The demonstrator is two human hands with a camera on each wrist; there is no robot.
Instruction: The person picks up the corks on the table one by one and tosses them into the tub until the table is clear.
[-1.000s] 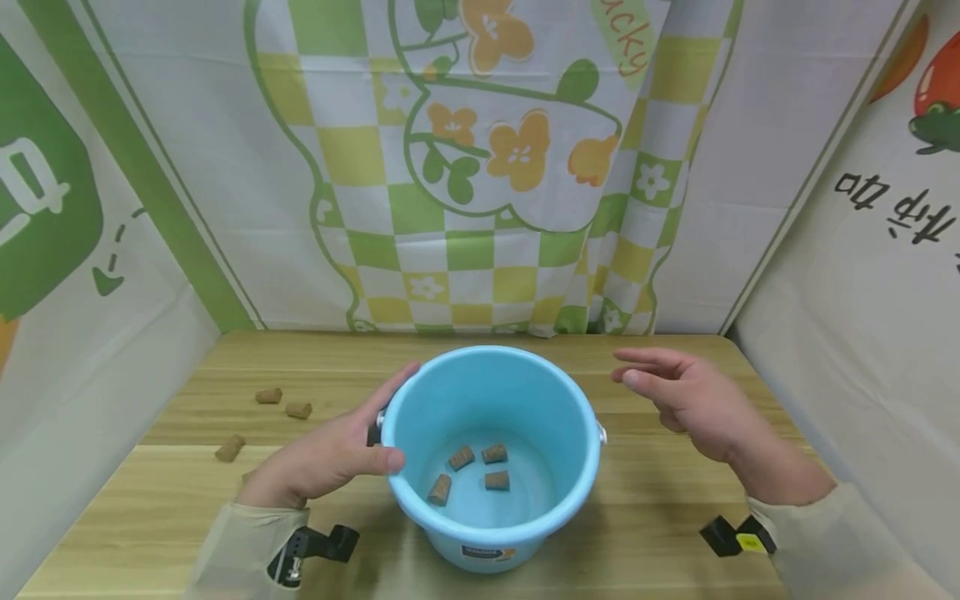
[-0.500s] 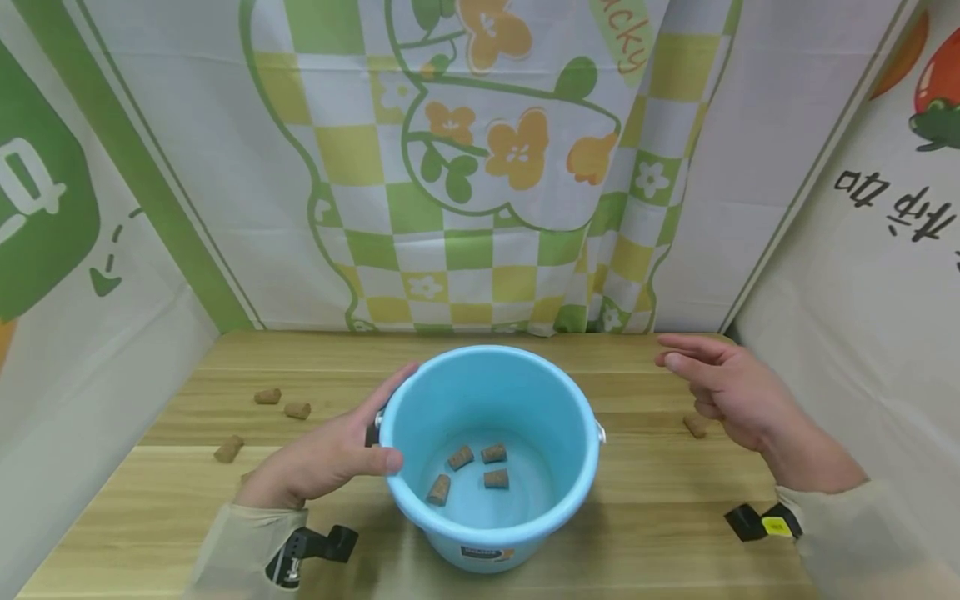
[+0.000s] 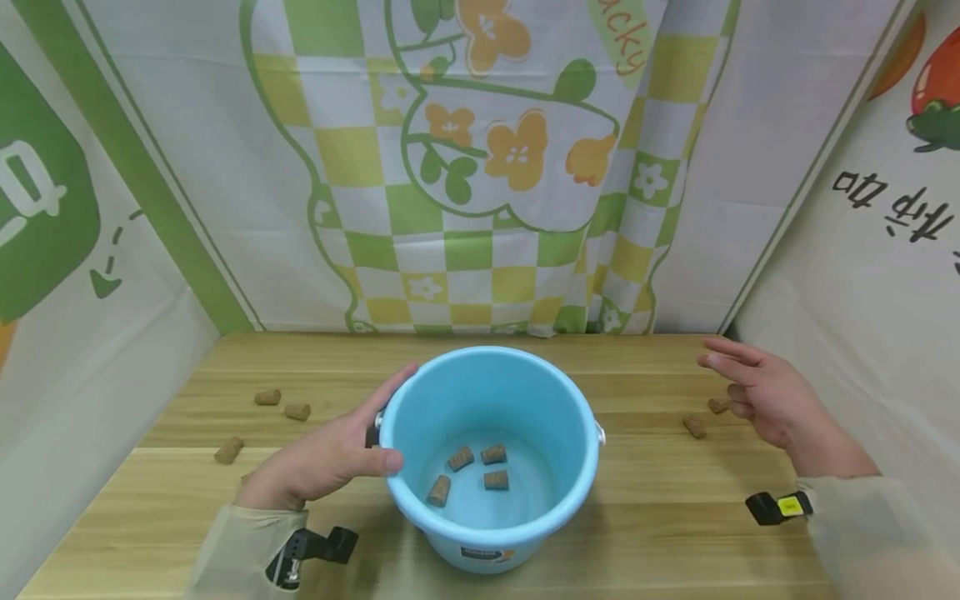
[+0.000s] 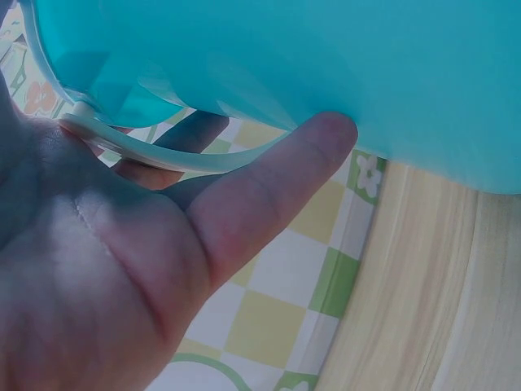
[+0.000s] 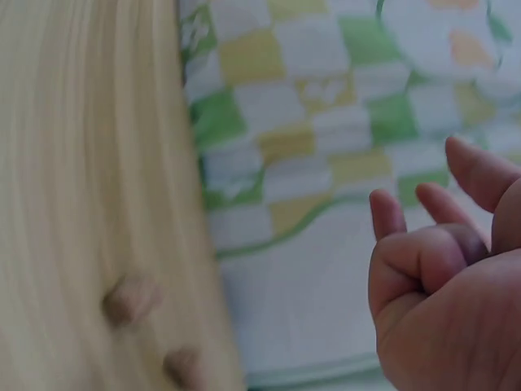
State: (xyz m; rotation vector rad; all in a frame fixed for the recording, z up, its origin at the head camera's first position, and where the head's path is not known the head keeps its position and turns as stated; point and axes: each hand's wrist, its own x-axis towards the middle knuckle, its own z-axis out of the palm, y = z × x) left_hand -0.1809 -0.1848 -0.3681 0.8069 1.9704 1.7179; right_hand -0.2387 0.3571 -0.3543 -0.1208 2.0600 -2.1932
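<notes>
A light blue bucket (image 3: 487,533) stands upright on the table, with several brown corks (image 3: 496,480) lying on its bottom. My left hand (image 3: 337,454) holds its left side, thumb over the rim; the left wrist view shows a finger (image 4: 269,195) against the outer wall, beside the white handle (image 4: 195,159). Off to the right, my right hand (image 3: 776,396) hovers over the table with loosely bent fingers and nothing in them. Below and left of it lie two corks, one nearer the bucket (image 3: 694,427) and one close to the fingers (image 3: 717,405).
On the left of the wooden table (image 3: 637,533), three loose corks (image 3: 229,450) show; a sliver of another peeks out by my left wrist. A patterned cloth (image 3: 480,275) hangs along the back edge, and white printed sheets flank both sides.
My right hand has moved right, away from the bucket. Two corks now show on the table where it passed. My left hand and the bucket have stayed in place.
</notes>
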